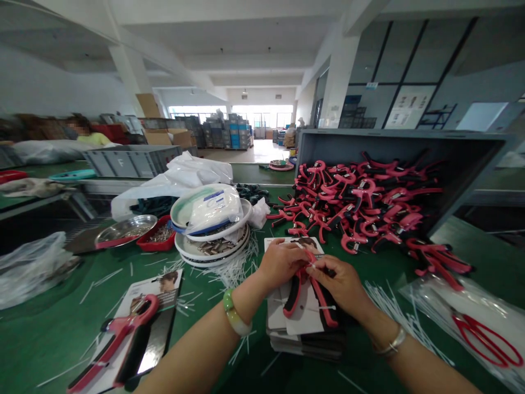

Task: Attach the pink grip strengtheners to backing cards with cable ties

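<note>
My left hand (281, 265) is closed round the head of red-and-black pliers (292, 300), whose handles point towards me. At the same head, the fingers of my right hand (342, 282) pinch a thin white strip that looks like a cable tie. Another white tie (328, 308) crosses the right handle. Beneath the pliers lies a stack of printed backing cards (283, 343). To the left, a second pair of pliers (117, 335) rests on its own printed card (171, 290). My fingers partly hide the jaws.
A tipped grey crate (463, 183) spills many red-and-black pliers (356, 202) at the right. Loose white ties (404, 314) and red-handled scissors (482, 339) lie nearby. Stacked white trays (182, 254), a red tray (159, 235) and a metal bowl (127, 231) stand left. A person (88, 134) is farther back.
</note>
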The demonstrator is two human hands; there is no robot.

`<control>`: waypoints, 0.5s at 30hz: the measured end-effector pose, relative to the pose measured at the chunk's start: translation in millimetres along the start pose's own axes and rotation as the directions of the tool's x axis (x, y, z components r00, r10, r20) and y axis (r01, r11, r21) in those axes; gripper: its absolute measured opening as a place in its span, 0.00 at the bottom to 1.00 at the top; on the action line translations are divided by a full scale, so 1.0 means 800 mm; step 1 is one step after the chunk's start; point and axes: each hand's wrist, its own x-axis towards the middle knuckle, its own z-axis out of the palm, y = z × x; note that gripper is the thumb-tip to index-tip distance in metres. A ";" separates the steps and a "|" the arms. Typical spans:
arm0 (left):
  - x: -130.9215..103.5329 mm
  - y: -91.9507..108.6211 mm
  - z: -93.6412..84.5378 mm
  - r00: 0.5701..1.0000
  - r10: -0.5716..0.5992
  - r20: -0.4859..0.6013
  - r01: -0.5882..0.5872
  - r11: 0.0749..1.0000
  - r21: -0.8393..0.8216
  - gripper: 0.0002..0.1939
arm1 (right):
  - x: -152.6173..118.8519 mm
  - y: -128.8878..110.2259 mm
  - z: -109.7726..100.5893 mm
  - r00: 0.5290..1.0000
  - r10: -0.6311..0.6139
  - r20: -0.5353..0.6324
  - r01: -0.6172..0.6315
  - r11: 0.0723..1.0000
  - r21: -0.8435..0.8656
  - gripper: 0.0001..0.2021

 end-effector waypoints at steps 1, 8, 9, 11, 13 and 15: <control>0.000 0.000 0.000 1.000 -0.001 -0.004 0.001 1.000 0.001 0.07 | 0.000 0.000 0.000 1.000 0.004 0.005 -0.004 1.000 0.004 0.13; -0.002 0.000 0.003 0.999 0.017 -0.034 -0.018 1.000 -0.002 0.07 | 0.005 -0.006 -0.004 0.997 0.026 0.069 -0.028 0.999 0.025 0.14; -0.002 0.000 0.004 0.999 0.012 -0.041 -0.012 1.000 -0.003 0.07 | 0.005 -0.007 -0.004 0.996 0.026 0.081 -0.028 0.999 0.030 0.14; -0.002 -0.002 0.005 0.999 0.000 -0.048 0.000 1.000 -0.004 0.07 | 0.005 -0.007 -0.005 0.995 0.017 0.094 -0.020 0.999 0.036 0.14; -0.002 -0.002 0.006 0.999 -0.008 -0.049 0.008 1.000 -0.006 0.07 | 0.004 -0.006 -0.004 0.996 0.011 0.088 -0.014 0.999 0.032 0.14; -0.001 -0.002 0.005 0.999 -0.006 -0.047 0.006 1.000 -0.005 0.07 | 0.003 -0.004 -0.004 0.997 0.013 0.076 -0.014 1.000 0.025 0.14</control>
